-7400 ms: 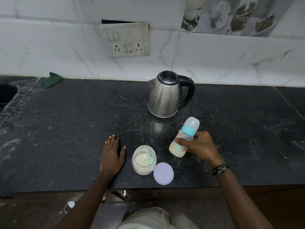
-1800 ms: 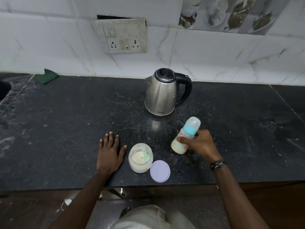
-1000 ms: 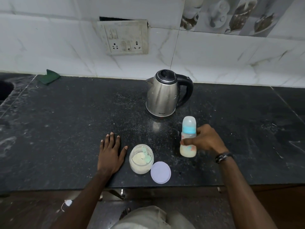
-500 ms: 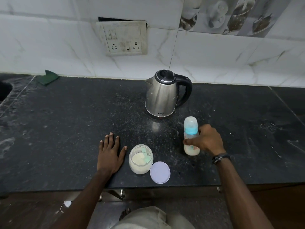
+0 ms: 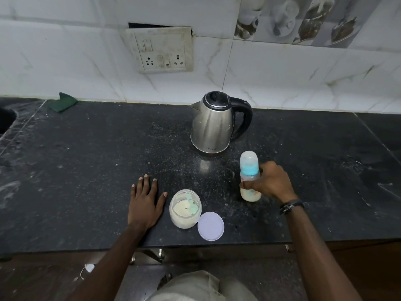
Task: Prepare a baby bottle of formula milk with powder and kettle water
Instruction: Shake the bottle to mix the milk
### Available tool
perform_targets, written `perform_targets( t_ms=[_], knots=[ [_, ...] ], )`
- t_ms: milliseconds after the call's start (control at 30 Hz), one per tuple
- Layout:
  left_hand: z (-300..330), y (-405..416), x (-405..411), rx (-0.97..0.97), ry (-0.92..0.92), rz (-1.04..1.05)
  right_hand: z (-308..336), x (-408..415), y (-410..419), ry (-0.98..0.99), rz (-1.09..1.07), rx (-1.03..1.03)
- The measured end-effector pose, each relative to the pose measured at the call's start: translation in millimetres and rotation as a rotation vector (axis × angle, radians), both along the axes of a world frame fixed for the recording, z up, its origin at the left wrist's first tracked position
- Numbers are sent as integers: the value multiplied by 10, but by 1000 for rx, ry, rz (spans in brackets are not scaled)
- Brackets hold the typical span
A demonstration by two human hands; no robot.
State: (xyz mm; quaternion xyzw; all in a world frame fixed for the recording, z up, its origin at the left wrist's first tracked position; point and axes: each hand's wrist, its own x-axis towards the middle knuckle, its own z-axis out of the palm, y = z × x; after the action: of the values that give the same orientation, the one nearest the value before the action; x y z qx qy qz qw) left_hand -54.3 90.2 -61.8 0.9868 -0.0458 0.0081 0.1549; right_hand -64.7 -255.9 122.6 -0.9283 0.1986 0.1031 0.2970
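At centre right the right hand [image 5: 271,183] grips a capped baby bottle [image 5: 249,177] standing upright on the dark bench [image 5: 86,159] — milk in its lower part. Above it stands the kettle [image 5: 213,124]. The left hand [image 5: 144,203] rests flat beside an open powder jar [image 5: 185,210], its lid [image 5: 210,226] touching the jar at lower right.

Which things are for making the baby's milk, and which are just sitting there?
For the milk: bottle, held by the right hand; kettle; powder jar with scoop; jar lid.

Just there: green cloth, wall socket. Left hand rests flat.
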Motion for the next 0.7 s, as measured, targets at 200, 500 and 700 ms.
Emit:
perform_targets(
  t_ms=[200, 500, 700],
  knots=[
    [-13, 0, 8, 5, 1, 2, 17, -13, -4, 8, 26, -39],
    [-20, 6, 3, 5, -3, 7, 44, -31, -18, 107, 127, -202],
    [-22, 1, 4, 8, -5, 6, 2, -19, -22, 11, 111, 80]
  ],
)
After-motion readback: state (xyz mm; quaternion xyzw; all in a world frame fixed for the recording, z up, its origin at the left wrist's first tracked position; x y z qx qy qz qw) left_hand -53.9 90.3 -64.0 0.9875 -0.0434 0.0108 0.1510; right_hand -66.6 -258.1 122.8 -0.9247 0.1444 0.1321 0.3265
